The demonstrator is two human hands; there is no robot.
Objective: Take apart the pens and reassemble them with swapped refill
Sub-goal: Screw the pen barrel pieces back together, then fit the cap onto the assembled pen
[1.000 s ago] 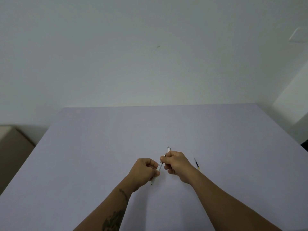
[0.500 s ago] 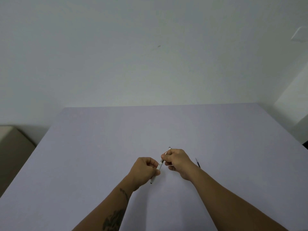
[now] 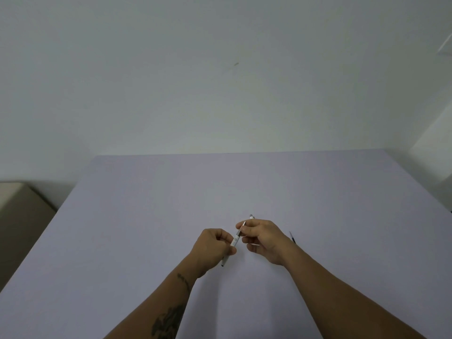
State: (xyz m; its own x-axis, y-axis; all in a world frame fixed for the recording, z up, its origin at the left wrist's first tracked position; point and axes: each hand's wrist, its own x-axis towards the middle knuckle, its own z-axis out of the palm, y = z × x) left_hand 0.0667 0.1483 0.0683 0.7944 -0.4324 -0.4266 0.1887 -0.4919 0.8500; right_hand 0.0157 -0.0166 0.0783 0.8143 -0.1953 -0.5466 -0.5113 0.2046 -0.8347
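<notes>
since a second ago the right hand (image 3: 263, 237) has loosened, fingers partly uncurled, pinching the white pen (image 3: 236, 238) by its upper end; left hand (image 3: 212, 248) grips the lower barrel. a loose refill (image 3: 292, 237) lies at three o'clock; reassembly seems unfinished.

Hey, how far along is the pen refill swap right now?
Early to midway, it seems. One thin dark refill already lies loose on the table, beside the right hand. In hand: both hands grip one white pen, the left hand on its lower part, the right on its upper. Whether it is being opened or closed is unclear. No second pen is visible.
</notes>
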